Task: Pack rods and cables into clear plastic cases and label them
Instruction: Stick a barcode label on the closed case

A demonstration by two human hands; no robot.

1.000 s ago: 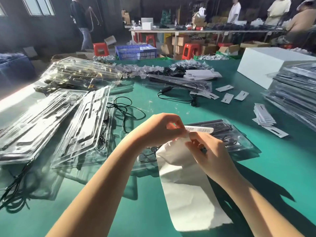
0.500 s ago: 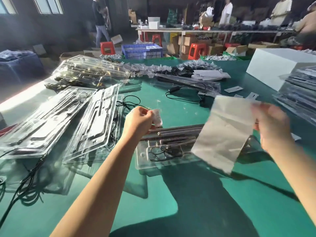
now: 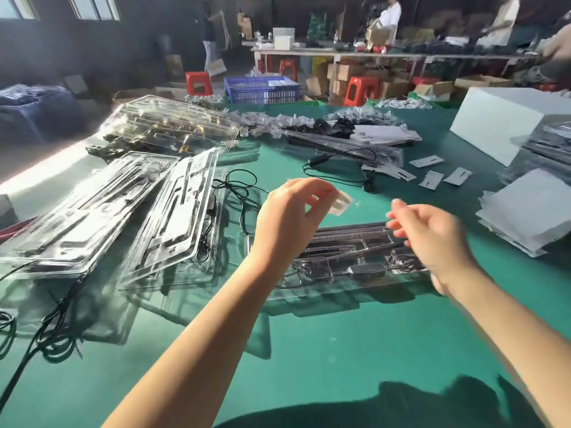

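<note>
Two bare hands above a green-topped work table (image 3: 355, 350), seen from the wearer's head. The left hand (image 3: 290, 217) is raised over the middle of the table; its thumb and forefinger pinch a small, pale, translucent adhesive label (image 3: 341, 202), which is blurred, so no print can be read. The right hand (image 3: 429, 239) is level with it and just apart from the label; its fingers are loosely extended and slightly spread, holding nothing, with motion blur along their edges.

Below both hands, toward the table's middle, lies a closed clear plastic case (image 3: 346, 261) holding long dark rods (image 3: 349, 230) along its far side and a coiled black cable with an inline box (image 3: 367, 270) along its near side.

Toward the left edge lie stacked clear plastic cases (image 3: 173, 217), with loose black cables (image 3: 55, 335) trailing off the near-left corner. Another stack of filled cases (image 3: 167, 125) sits at the far-left corner. A loose black cable with a plug (image 3: 336, 174) lies beyond the hands, beside small white card hang tabs (image 3: 432, 179). At the right edge rests a stack of white backing sheets (image 3: 531, 208); a large white box (image 3: 506, 118) occupies the far-right corner.
</note>
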